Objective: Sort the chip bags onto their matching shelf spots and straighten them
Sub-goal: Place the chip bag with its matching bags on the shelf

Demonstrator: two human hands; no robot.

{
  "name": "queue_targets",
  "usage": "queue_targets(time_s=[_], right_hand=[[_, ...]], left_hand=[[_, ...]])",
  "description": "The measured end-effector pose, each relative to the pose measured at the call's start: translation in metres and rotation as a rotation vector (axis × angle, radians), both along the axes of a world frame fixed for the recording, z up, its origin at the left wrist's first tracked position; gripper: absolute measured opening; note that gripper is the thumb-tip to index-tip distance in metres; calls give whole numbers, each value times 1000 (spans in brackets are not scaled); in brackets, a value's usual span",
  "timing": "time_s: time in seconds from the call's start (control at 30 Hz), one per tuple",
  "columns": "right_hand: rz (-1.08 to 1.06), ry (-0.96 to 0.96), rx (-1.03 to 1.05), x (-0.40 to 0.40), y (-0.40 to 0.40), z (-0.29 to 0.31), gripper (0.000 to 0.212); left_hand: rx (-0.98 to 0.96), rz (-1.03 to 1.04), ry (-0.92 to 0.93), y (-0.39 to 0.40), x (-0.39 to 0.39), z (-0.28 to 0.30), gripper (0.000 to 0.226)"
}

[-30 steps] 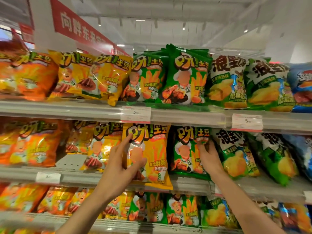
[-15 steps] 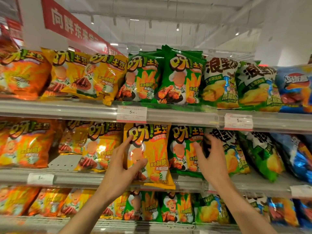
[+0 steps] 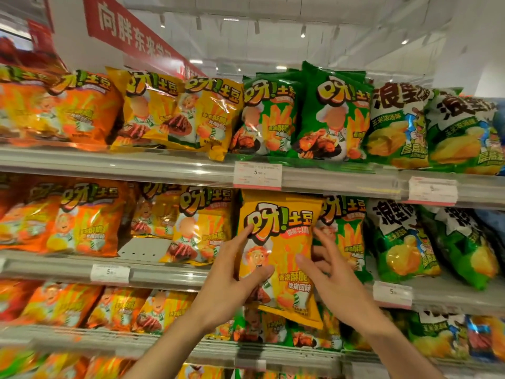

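Two hands: both reach up from the bottom edge to one yellow chip bag point(image 3: 281, 247) in the middle shelf row.
Left hand point(image 3: 232, 280): grips the bag's left edge, the forefinger stretched up onto the printed logo, the thumb pressed across the front lower down, the other fingers hidden behind the bag.
Right hand point(image 3: 332, 280): fingers spread and fairly straight, the thumb tip on the bag's front near its right edge, the other fingertips reaching past that edge; whether they touch the bag's back or the green bag beside it I cannot tell.
Yellow chip bag: upright, slightly tilted, held in front of the middle shelf point(image 3: 169, 272), its bottom corner hanging below the shelf lip, its top just under the price tag point(image 3: 257, 175) of the shelf above.
Right neighbour: a green chip bag point(image 3: 347, 233), partly covered by the yellow one.
Left neighbours: a yellow bag point(image 3: 202, 225) of the same design, then orange bags point(image 3: 84, 217), with a bare patch of perforated shelf floor between them.
Further right: green corn-snack bags point(image 3: 399, 242) leaning forward.
Upper shelf point(image 3: 136, 162): orange, yellow, green and corn-snack bags in the same order, left to right.
Farthest: a red banner point(image 3: 136, 34) with white characters, under a white ceiling with small lamps.
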State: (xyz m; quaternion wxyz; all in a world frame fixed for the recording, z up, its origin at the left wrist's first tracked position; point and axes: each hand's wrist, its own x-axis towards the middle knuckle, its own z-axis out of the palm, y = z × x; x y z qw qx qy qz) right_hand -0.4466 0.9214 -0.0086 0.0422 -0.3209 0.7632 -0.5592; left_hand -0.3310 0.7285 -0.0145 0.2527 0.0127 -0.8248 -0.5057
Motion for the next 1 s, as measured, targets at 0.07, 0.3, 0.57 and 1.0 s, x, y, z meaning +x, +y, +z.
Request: queue_targets(time_s=[0.07, 0.3, 0.57, 1.0], right_hand=[[-13, -5, -2, 12, -13, 2, 89], [-113, 4, -15, 78, -105, 14, 72], [-121, 7, -6, 126, -229, 15, 58], [-344, 462, 330, 114, -330, 7, 52]], left_hand=[[-18, -23, 6, -19, 6, -1, 76], [-21, -76, 32, -121, 44, -6, 77], [-8, -44, 22, -242, 98, -9, 78], [-198, 272, 8, -333, 101, -4, 81]])
